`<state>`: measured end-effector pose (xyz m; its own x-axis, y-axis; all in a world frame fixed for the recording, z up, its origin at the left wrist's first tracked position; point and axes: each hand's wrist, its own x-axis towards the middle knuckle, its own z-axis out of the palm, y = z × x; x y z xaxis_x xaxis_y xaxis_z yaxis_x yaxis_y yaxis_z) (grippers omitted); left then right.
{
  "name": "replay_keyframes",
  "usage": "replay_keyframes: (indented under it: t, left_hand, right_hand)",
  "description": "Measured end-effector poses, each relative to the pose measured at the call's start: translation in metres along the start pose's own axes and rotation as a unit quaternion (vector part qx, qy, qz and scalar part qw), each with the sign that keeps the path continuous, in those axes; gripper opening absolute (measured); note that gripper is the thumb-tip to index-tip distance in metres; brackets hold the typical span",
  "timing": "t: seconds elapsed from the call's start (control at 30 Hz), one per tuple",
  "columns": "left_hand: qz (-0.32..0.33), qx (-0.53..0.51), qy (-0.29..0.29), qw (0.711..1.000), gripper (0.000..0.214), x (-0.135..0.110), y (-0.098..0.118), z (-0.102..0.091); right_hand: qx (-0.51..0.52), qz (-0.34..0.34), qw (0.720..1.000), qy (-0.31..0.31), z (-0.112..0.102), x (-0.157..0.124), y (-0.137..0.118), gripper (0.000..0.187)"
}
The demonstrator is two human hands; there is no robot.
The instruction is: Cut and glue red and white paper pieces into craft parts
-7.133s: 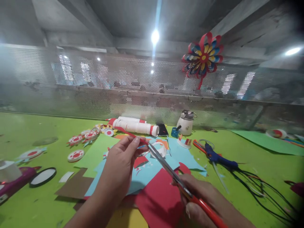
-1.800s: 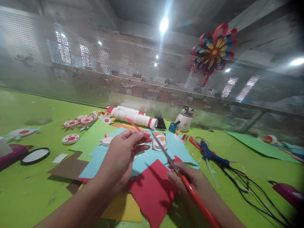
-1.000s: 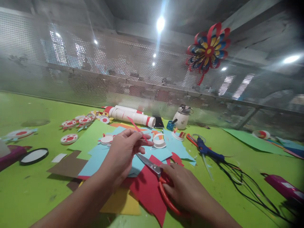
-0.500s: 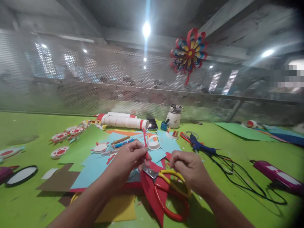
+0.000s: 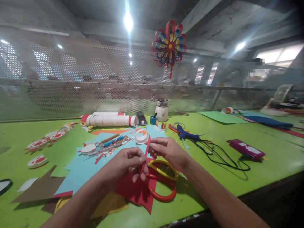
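A narrow red paper strip (image 5: 147, 148) stands upright between my two hands. My left hand (image 5: 129, 163) pinches its lower part, and my right hand (image 5: 163, 148) grips it near the top. Just under my hands lie scissors with one yellow and one red handle (image 5: 163, 198); their blades are mostly hidden by my left fingers. A sheet of red paper (image 5: 136, 190) is below the scissors. Behind my hands sits a white paper ring (image 5: 141, 136), beside light blue paper (image 5: 78, 167) bearing pens and red scraps.
White rolled tubes (image 5: 109, 120), a blue jar (image 5: 153, 119) and a white bottle (image 5: 162, 110) stand at the back. To the right are a blue glue gun (image 5: 187, 133), black cable and a purple device (image 5: 247, 149). Paw-print discs (image 5: 38, 161) lie left. A paper flower (image 5: 170, 46) hangs above.
My right hand has moved left and up and now holds the red strip, where before it was apart from it. The view has turned to the right.
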<state>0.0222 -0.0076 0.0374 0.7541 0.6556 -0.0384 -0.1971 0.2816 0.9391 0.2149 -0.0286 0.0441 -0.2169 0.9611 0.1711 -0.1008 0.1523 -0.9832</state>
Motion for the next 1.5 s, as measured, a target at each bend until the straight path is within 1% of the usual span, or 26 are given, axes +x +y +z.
replay_keyframes:
  t: [0.17,0.37,0.5,0.63,0.77,0.9,1.13,1.3,1.5]
  left_hand:
    - [-0.008,-0.029,-0.024,0.999,0.018,-0.0008,0.002,0.0012]
    - [-0.008,-0.045,-0.043,0.998,0.014,-0.0011,-0.0007,-0.0013]
    - [-0.015,-0.043,-0.053,0.998,0.013,-0.0007,-0.0018,-0.0026]
    - [-0.023,-0.044,-0.047,0.998,0.015,-0.0013,-0.0013,-0.0003]
    - [-0.028,-0.044,-0.047,0.998,0.015,-0.0016,-0.0013,0.0016]
    - [-0.021,-0.031,-0.042,0.998,0.015,-0.0008,-0.0011,0.0013]
    - [-0.018,-0.03,-0.053,0.998,0.014,-0.0008,-0.0012,0.0]
    - [-0.03,-0.047,-0.056,0.997,0.013,-0.0018,-0.0006,0.0006]
    - [-0.013,-0.068,-0.074,0.995,0.011,-0.0015,-0.0015,-0.0003]
  right_hand:
    - [0.046,0.008,0.999,-0.016,-0.0027,-0.001,0.0021,0.023]
    - [0.055,0.006,0.998,-0.037,-0.003,-0.0033,0.0006,0.017]
    - [0.064,0.016,0.997,-0.039,-0.0018,-0.0035,-0.0001,0.018]
    - [0.078,0.017,0.996,-0.037,-0.0008,-0.0028,0.0013,0.021]
    - [0.091,0.014,0.995,-0.039,-0.0006,-0.0026,0.0027,0.019]
    - [0.089,0.014,0.995,-0.035,-0.0001,-0.0029,0.0021,0.018]
    - [0.075,-0.001,0.996,-0.044,0.0003,-0.0035,-0.0001,0.019]
    - [0.08,0.011,0.996,-0.045,-0.0003,-0.004,0.0017,0.018]
    - [0.099,0.028,0.993,-0.063,-0.0004,-0.0055,0.0008,0.025]
